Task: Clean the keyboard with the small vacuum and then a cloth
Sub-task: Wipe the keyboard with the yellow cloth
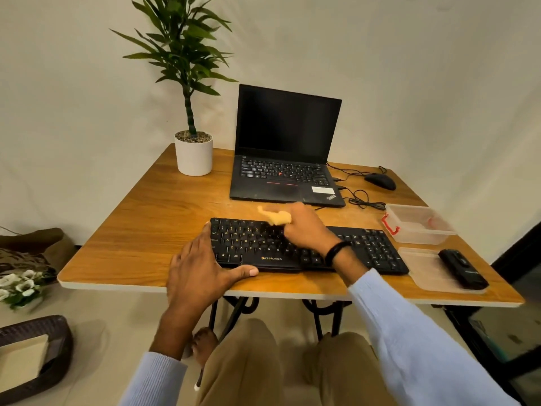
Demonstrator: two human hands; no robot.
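The wooden table (pixel 164 206) bears a potted plant (pixel 193 155), laptop (pixel 285 171), mouse (pixel 380 181), keyboard (pixel 371 247), clear box (pixel 418 222) and flat lid (pixel 427 271).

The keyboard (pixel 366 247) carries "ZEBRONICS" with a small logo on its front edge, below the space bar; its keys show pale letters, among them Q, W, A, S, D, Z, X, C and "Alt"; the laptop (pixel 285 124) bears a slanted "ThinkPad" mark on its palm rest, only partly legible; the white sticker (pixel 322 189) beside it is too small to read.

Laptop (pixel 287 127) open, screen dark; plant (pixel 193 153) beside; mouse (pixel 380 181), clear box (pixel 421 230).
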